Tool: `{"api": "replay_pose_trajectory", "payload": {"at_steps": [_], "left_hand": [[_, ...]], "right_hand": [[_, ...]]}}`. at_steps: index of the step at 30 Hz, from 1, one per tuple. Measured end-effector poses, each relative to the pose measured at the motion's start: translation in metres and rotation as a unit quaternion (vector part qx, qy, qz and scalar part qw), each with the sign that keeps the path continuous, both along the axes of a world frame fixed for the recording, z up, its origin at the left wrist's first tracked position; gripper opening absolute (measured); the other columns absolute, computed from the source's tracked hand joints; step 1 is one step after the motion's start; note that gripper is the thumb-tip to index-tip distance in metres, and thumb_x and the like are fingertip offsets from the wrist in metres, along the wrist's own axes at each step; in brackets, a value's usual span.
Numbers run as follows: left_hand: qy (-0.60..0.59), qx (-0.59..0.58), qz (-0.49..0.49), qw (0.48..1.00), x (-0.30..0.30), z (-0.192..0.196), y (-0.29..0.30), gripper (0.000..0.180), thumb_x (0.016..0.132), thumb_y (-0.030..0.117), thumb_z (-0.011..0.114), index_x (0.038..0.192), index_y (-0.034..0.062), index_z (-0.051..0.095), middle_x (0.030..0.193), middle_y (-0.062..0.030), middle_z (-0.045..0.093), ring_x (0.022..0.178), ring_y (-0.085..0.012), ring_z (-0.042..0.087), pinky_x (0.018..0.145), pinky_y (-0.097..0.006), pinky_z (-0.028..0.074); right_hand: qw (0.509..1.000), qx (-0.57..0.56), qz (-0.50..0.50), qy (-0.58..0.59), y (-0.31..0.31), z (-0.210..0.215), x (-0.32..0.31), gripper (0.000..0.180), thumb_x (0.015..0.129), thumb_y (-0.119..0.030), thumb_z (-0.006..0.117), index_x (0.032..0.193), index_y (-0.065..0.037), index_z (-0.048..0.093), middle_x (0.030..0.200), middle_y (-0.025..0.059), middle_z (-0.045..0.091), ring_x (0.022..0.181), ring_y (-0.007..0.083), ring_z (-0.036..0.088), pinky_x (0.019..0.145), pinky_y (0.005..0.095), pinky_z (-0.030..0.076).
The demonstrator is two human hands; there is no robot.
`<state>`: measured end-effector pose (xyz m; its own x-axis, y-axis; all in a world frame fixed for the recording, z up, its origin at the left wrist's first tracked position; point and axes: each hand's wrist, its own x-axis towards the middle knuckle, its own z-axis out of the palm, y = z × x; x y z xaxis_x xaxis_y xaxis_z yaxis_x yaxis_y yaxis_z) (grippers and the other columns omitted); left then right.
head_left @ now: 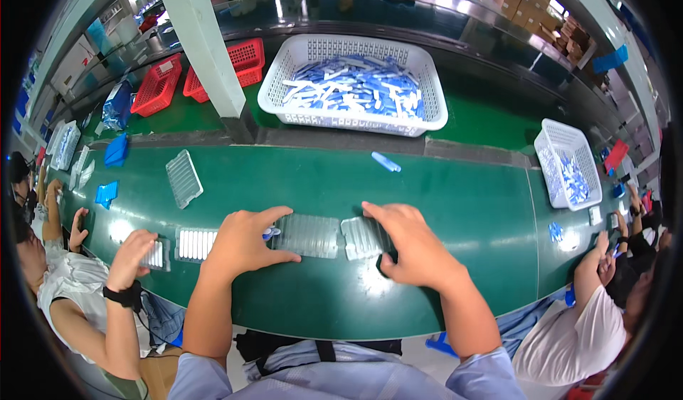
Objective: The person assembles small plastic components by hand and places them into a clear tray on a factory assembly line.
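Note:
My left hand is over the table, its thumb and forefinger spread wide at the left end of a clear ribbed plastic tray. Small blue-and-white pieces show between that thumb and forefinger; whether they touch my palm is hidden. My right hand has its thumb and fingers around the right part of a second clear ribbed tray, which lies slightly askew beside the first. Left of my left hand, a tray of white sticks lies partly covered by my wrist.
A large white basket of blue and white sticks stands beyond the table. One blue stick and a clear tray lie farther off. Co-workers' hands are close on the left, others at right by a smaller white basket. A post rises ahead.

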<state>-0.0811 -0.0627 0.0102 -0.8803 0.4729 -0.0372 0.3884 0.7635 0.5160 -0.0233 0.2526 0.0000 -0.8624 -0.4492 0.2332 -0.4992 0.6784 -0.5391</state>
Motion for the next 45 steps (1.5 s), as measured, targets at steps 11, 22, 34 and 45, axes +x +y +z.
{"api": "replay_pose_trajectory", "payload": {"at_steps": [11, 22, 34, 45], "left_hand": [[0.027, 0.014, 0.028, 0.999, -0.002, 0.003, -0.008, 0.078, 0.054, 0.041, 0.096, 0.119, 0.0086, 0.07, 0.087, -0.0144, 0.073, 0.064, -0.0283, 0.067, 0.068, -0.036, 0.055], [0.077, 0.028, 0.01, 0.997, -0.001, -0.013, -0.002, 0.077, 0.058, 0.045, 0.094, 0.123, 0.0109, 0.068, 0.092, -0.0162, 0.074, 0.075, -0.0327, 0.07, 0.076, -0.04, 0.056], [-0.625, 0.563, 0.01, 0.541, 0.022, -0.006, 0.02, 0.047, 0.101, 0.01, 0.06, 0.144, -0.0038, 0.048, 0.098, -0.0043, 0.057, 0.078, -0.0099, 0.051, 0.06, -0.022, 0.036], [-0.459, 0.458, -0.013, 0.761, 0.034, 0.016, 0.01, 0.031, 0.1, 0.012, 0.061, 0.129, -0.0004, 0.063, 0.097, -0.0077, 0.072, 0.068, -0.006, 0.058, 0.052, -0.02, 0.037]], "right_hand": [[0.999, -0.044, 0.004, -0.004, -0.012, 0.0, -0.016, 0.077, 0.067, -0.013, 0.073, 0.141, -0.007, 0.054, 0.128, 0.0132, 0.062, 0.116, 0.0337, 0.055, 0.105, 0.0441, 0.04], [1.0, -0.027, 0.004, 0.001, -0.008, 0.002, -0.015, 0.078, 0.068, -0.017, 0.076, 0.142, -0.007, 0.054, 0.131, 0.0132, 0.061, 0.121, 0.0345, 0.054, 0.107, 0.0452, 0.039], [0.986, -0.056, -0.047, 0.147, -0.024, 0.021, 0.004, 0.054, 0.074, -0.022, 0.08, 0.124, -0.009, 0.064, 0.122, 0.0082, 0.065, 0.117, 0.0305, 0.058, 0.103, 0.0475, 0.035], [0.976, -0.194, -0.002, -0.101, -0.074, 0.053, -0.011, 0.024, 0.086, -0.015, 0.075, 0.107, -0.007, 0.071, 0.076, 0.0018, 0.062, 0.068, 0.0175, 0.057, 0.073, 0.0341, 0.045]]}}
